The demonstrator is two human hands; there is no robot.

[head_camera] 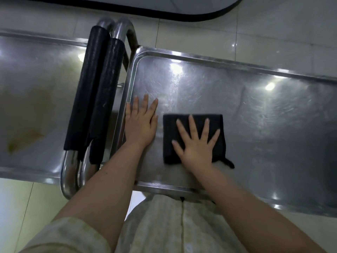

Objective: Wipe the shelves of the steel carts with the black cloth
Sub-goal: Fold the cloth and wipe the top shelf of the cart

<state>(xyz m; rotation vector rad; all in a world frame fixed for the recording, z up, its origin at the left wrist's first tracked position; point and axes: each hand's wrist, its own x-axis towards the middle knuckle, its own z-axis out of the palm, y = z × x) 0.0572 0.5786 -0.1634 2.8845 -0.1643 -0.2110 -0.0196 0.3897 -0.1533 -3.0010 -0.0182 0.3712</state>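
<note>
A folded black cloth (215, 123) lies flat on the top shelf of the right steel cart (264, 114). My right hand (197, 143) presses on the cloth with fingers spread straight. My left hand (141, 121) rests flat on the bare steel near the shelf's left rim, fingers straight, a short gap from the cloth. A second steel cart (36, 88) stands to the left; its shelf shows yellowish smears.
Two steel push handles with black foam grips (94, 92) stand side by side between the two carts. Pale floor tiles (237, 30) surround the carts. A dark-edged curved object (164, 13) lies on the floor at the far side.
</note>
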